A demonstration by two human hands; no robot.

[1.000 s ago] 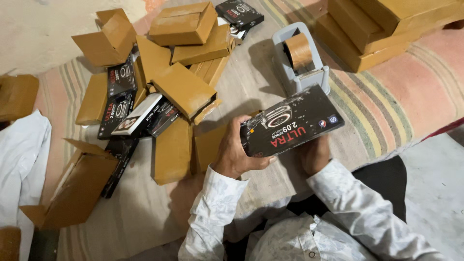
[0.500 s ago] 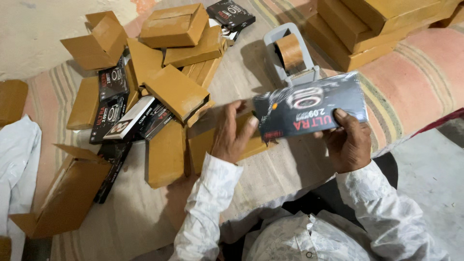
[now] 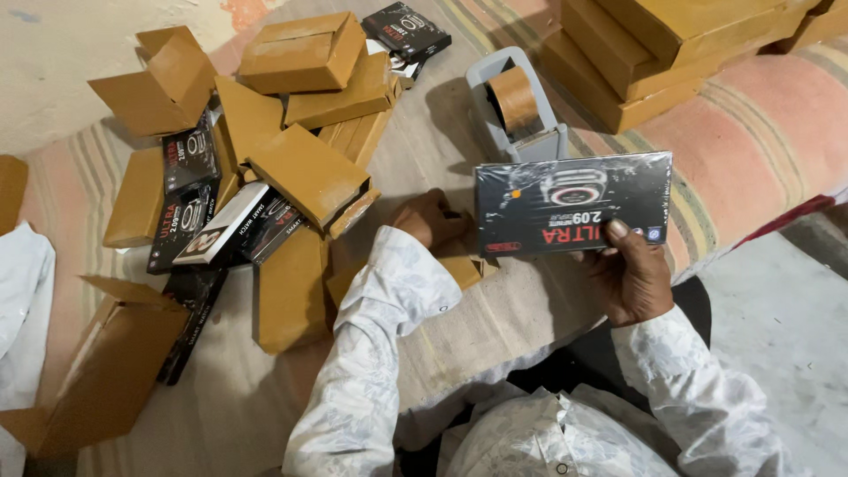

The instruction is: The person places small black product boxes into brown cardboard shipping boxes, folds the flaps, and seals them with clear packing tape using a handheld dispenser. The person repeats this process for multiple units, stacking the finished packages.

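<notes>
Nearest the camera, the person's white sleeves are reaching forward over a striped mat [image 3: 495, 327]. On the right, the right hand [image 3: 632, 278] is holding a black shrink-wrapped product box [image 3: 572, 205] up off the mat, thumb pressing on its lower front edge and fingers closing behind it. That box is lying with its long axis running left to right, its broad printed face turned toward the camera, and it is hanging just above and to the left of the hand that is gripping it.

Slightly farther out and lower, the left hand [image 3: 433, 219] is resting on a flat brown carton [image 3: 459, 265] on the mat, curled over it; whether it is actually gripping the carton I cannot tell. The carton is lying directly below the black box's left end, so the left hand is the nearer one to it, while the black box is sitting wholly in the right hand's grasp.

Beyond both hands, a grey tape dispenser [image 3: 519, 110] with a brown roll is standing upright. To its left, folded brown cartons [image 3: 305, 172] and more black boxes [image 3: 187, 159] are lying scattered, and a stack of larger brown boxes [image 3: 636, 53] is sitting at the far right.
</notes>
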